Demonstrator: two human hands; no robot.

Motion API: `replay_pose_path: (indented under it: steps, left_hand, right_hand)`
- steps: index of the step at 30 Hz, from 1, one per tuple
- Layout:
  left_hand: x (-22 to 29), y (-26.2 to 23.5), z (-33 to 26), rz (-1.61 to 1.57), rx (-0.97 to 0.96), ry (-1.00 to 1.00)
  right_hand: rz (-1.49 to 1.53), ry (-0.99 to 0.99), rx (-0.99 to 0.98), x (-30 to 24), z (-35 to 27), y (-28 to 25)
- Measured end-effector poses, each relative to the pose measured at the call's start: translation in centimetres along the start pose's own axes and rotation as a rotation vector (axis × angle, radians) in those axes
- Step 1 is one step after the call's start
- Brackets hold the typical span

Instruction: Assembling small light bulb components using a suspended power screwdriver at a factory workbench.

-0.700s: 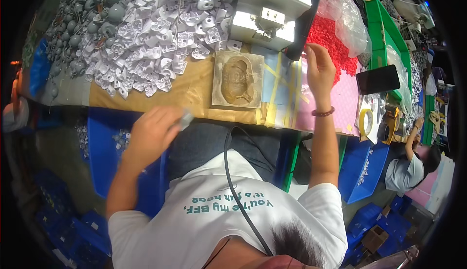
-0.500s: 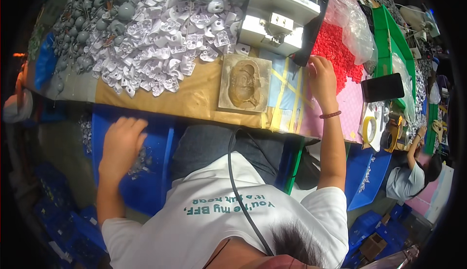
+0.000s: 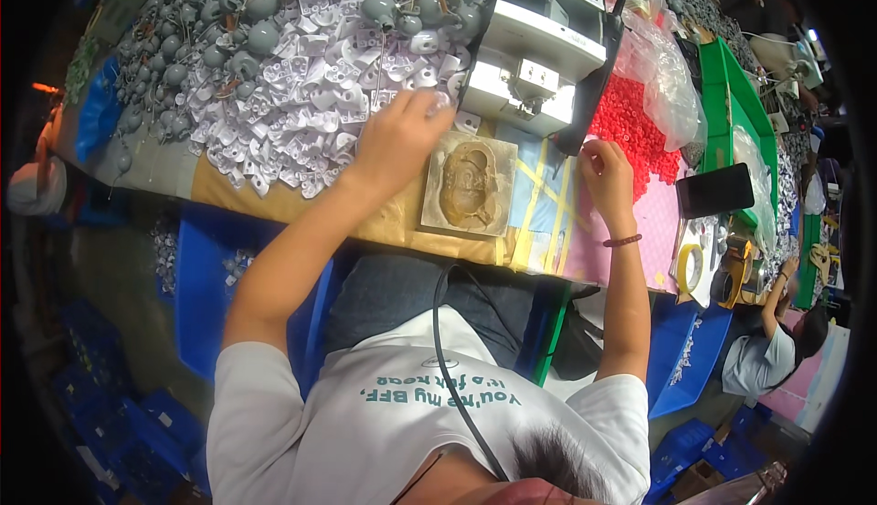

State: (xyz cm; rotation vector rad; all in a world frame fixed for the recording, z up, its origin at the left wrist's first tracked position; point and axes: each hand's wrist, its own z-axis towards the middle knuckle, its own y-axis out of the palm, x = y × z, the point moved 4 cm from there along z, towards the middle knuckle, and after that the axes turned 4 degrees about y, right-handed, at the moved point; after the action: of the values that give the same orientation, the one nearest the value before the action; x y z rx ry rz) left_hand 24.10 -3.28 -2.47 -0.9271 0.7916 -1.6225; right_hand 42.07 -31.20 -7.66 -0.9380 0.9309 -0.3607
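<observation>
My left hand is over the right edge of a heap of white molded plastic parts. Its fingers are closed at the tips, where a small white plastic part shows, blurred. Just below and right of that hand lies a square metal block with a rounded, brownish hollow in its top. My right hand is beside a pile of small red parts, its fingers curled together; whatever they may hold is hidden. Between the hands and farther back stands a white bench machine.
Grey round parts with wires cover the far left. A black phone and yellow tape roll lie at right, near a green tray. Blue bins sit below the table edge. Another person works far right.
My left hand has risen from above the blue bin and crossed right to the white heap beside the metal block. My right hand has lowered slightly and its fingers have curled.
</observation>
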Motion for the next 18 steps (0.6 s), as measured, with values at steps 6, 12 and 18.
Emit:
replay_pose_path:
  steps: [6, 12, 18]
  left_hand:
    - [4.2, 0.5, -3.4, -0.417, -0.176, 0.257]
    - [4.0, 2.1, -2.4, -0.401, -0.086, 0.122]
    - [3.1, 0.4, -1.6, -0.581, -0.043, -0.167]
  right_hand:
    - [0.532, 0.184, 0.058, 0.7, -0.1, -0.7]
    - [0.732, -0.009, -0.065, -8.3, -1.1, -0.2]
    - [0.371, -0.518, -0.055, -14.3, -2.1, 3.5]
